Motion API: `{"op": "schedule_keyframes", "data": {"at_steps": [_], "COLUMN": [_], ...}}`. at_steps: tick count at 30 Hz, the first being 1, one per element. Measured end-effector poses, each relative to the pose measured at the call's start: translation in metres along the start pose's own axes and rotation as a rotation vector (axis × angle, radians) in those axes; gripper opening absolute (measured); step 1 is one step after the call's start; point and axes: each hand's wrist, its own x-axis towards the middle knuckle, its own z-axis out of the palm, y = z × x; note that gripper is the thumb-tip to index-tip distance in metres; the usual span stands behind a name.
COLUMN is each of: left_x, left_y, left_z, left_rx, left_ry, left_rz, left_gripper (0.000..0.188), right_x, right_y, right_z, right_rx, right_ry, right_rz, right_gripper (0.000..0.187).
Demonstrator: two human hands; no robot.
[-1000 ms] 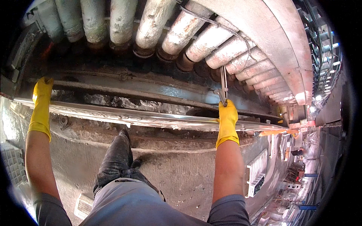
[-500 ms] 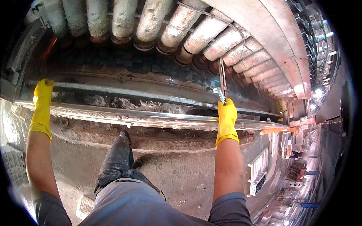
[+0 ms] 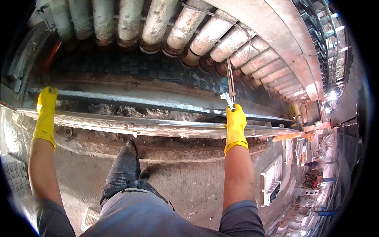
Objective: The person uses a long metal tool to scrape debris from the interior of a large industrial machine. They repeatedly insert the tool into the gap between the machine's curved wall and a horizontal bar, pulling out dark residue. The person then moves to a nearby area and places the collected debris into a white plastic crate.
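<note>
My left hand (image 3: 47, 106), in a yellow rubber glove, has its fingers bent over the left end of a long metal rail (image 3: 138, 98). My right hand (image 3: 236, 122), gloved alike, grips a long slim metal tool (image 3: 230, 79) with two narrow parallel bars and a pale metal piece near the grip. Its exact kind cannot be made out. The tool points away from me over a dark trough, its tip near the large rollers. Below the rail runs a second, shiny metal edge (image 3: 158, 122), crossed by both forearms.
Whitish, worn rollers (image 3: 158, 23) line the far side, under a curved pale panel (image 3: 276, 27). Dark small tiles or blocks (image 3: 166, 75) lie in the trough. White plastic crates stand on the floor: one at right (image 3: 271, 181), one near my left leg (image 3: 90, 219). A person (image 3: 314, 165) is far right.
The view has shifted slightly. My right hand and the tool sit a little further left, with the tool's angle slightly changed. My left hand stays at the rail.
</note>
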Motion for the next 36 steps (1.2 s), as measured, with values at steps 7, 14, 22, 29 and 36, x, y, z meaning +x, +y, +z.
{"op": "schedule_keyframes", "data": {"at_steps": [7,14,22,29,36], "left_x": [-0.012,-0.031,-0.045,-0.057,-0.074], "left_y": [-0.034,-0.053,-0.070,-0.077,-0.065], "left_z": [0.009,0.012,0.015,0.015,0.001], "left_rx": [0.018,0.004,0.018,-0.008,0.012], "left_ry": [0.032,0.062,0.108,0.158,0.106], "left_rz": [0.046,0.071,0.080,0.087,0.032], "left_gripper": [0.040,0.043,0.045,0.046,0.046], "right_x": [-0.018,-0.035,-0.051,-0.062,-0.059], "right_y": [0.019,0.038,0.050,0.056,0.073], "right_z": [0.002,0.002,0.001,-0.001,0.011], "right_rx": [0.012,0.030,0.036,0.026,0.037], "right_ry": [0.001,-0.002,0.002,0.020,0.061], "right_rz": [-0.006,-0.009,-0.008,-0.021,-0.050], "right_gripper": [0.045,0.042,0.041,0.041,0.041]}}
